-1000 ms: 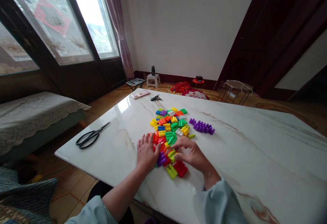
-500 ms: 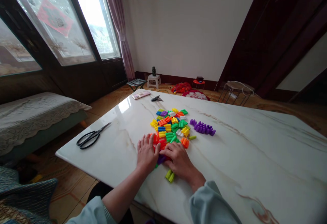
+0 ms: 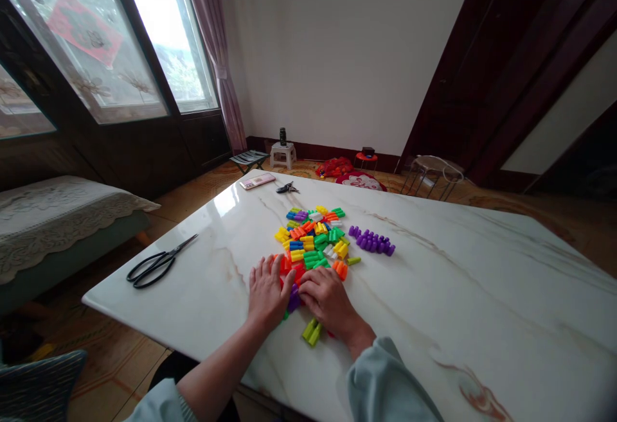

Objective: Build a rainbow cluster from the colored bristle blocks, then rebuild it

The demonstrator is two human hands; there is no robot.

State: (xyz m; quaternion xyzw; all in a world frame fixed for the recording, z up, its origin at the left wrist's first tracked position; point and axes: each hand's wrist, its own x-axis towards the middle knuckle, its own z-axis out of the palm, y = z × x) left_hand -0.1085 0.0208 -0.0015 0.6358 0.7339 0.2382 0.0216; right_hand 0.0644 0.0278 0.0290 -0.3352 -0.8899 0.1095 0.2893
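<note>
A pile of colourful plastic building blocks (image 3: 313, 258) with tube-like shapes lies on the white marbled table (image 3: 434, 293). My left hand (image 3: 268, 293) rests on the near left side of the pile, fingers stretched out over red and orange pieces. Across from it, my right hand (image 3: 331, 300) has its fingers curled together at the near edge; what is under them is hidden. Between both hands shows a purple block (image 3: 293, 298). A yellow-green block (image 3: 312, 332) lies just below my right hand. To the right of the pile sit purple blocks in a row (image 3: 372, 241).
Black-handled scissors (image 3: 157, 266) lie near the table's left edge. At the far edge are a pink phone (image 3: 258, 182) and a small dark tool (image 3: 288, 188), perhaps pliers. A white stool (image 3: 283, 155) stands beyond, and a lace-covered bench (image 3: 67, 216) is at the left.
The whole scene has shifted slightly left in view. My hands stay over the same part of the pile, and more of the purple block shows between them.
</note>
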